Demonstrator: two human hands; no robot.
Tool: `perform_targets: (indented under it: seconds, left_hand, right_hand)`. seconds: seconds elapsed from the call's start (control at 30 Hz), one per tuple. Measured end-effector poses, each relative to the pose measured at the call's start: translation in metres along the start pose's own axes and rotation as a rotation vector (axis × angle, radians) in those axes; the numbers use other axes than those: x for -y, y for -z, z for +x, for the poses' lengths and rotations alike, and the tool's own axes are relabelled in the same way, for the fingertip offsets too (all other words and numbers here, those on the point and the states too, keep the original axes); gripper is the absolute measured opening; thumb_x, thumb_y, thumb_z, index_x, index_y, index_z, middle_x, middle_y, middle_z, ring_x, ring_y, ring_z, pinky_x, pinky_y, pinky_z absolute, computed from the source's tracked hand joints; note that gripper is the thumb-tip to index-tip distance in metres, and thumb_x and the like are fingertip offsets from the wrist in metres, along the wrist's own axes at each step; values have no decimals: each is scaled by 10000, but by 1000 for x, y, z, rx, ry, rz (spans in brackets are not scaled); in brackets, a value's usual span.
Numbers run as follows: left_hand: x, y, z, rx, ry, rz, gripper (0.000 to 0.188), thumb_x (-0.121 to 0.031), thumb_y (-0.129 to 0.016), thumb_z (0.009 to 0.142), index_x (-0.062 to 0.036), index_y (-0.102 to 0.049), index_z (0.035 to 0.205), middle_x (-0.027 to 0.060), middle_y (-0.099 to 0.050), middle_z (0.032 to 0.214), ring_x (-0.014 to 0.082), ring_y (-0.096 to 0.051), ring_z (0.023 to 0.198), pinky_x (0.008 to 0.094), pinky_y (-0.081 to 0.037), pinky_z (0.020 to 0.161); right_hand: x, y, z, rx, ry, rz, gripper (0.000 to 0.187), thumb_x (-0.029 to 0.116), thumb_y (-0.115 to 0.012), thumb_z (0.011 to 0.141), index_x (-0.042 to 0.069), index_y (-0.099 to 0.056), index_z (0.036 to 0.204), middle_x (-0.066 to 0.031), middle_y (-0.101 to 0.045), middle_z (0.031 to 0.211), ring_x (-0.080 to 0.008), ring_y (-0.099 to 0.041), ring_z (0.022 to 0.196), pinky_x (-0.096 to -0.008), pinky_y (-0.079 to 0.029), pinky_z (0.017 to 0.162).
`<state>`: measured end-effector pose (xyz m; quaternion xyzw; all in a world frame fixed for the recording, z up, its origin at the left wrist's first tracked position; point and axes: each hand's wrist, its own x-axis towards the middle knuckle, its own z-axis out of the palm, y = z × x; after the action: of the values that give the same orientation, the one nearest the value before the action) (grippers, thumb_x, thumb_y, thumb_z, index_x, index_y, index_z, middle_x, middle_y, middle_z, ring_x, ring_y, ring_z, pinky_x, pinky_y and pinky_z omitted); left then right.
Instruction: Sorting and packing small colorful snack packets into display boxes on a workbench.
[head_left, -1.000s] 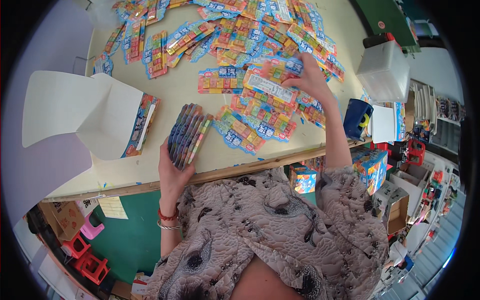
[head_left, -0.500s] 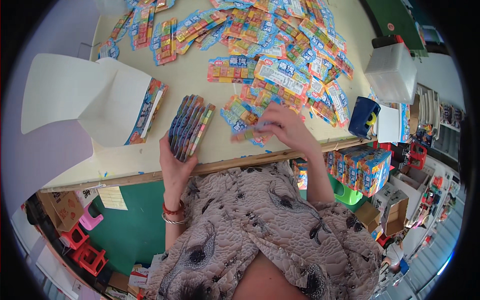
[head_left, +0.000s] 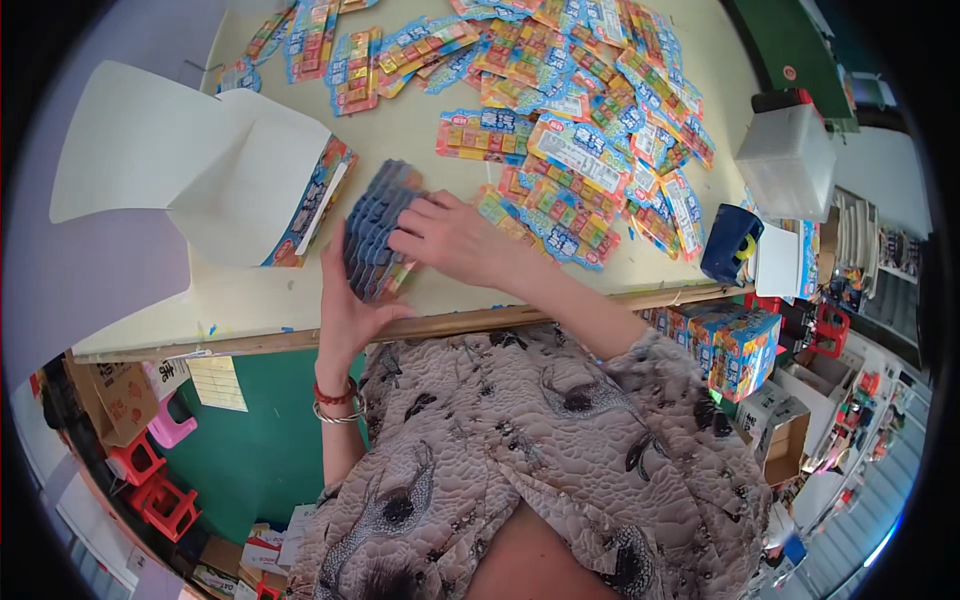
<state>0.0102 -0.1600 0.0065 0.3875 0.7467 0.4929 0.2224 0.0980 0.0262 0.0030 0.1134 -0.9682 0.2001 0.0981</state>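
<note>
A thick stack of blister packs (head_left: pixel 378 225) stands on edge at the table's front, blue wavy edges upward. My left hand (head_left: pixel 350 305) grips it from the left and below, thumb stretched along the near side. From the right, my right hand (head_left: pixel 450 240) is closed against the stack's upper right part, its bent fingers covering some packs. Whether a single pack is still pinched under those fingers is hidden. Left of the stack stands an open carton (head_left: pixel 245 190), white inside with a colourful printed front. Loose colourful blister packs (head_left: pixel 560 195) lie heaped at the right and far side.
A blue tape dispenser (head_left: pixel 730 243) and a clear plastic tub (head_left: pixel 788 158) stand at the table's right edge. Below that edge are printed boxes (head_left: pixel 742 350). The table's wooden front edge (head_left: pixel 470 325) runs before me. Red stools (head_left: pixel 160 500) stand on the floor at left.
My right hand has moved left from the loose packs to the stack, where the pack it carried is no longer distinct. The left hand still holds the stack, now tilted slightly differently.
</note>
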Motion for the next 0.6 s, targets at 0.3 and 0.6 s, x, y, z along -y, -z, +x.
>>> perform_targets:
  seconds: [0.3, 0.6]
  left_hand:
    - [6, -14, 1, -188, 81, 182, 936, -134, -833, 662, -5, -288, 1412, 173, -460, 1221, 298, -521, 1118, 378, -450, 939]
    - [2, -24, 3, -266, 106, 200, 927, -154, -828, 669, 2, -291, 1408, 182, -446, 1200, 316, -484, 1141, 387, -414, 971]
  right_hand:
    - [-9, 47, -92, -254, -923, -238, 519, 169, -772, 710, 75, -525, 1156, -124, -562, 1081, -321, -533, 1007, -442, -441, 844]
    - [-29, 51, -148, -127, -996, -33, 417, 174, -756, 736, 27, -560, 1072, -120, -580, 993, -292, -572, 954, -400, -470, 775]
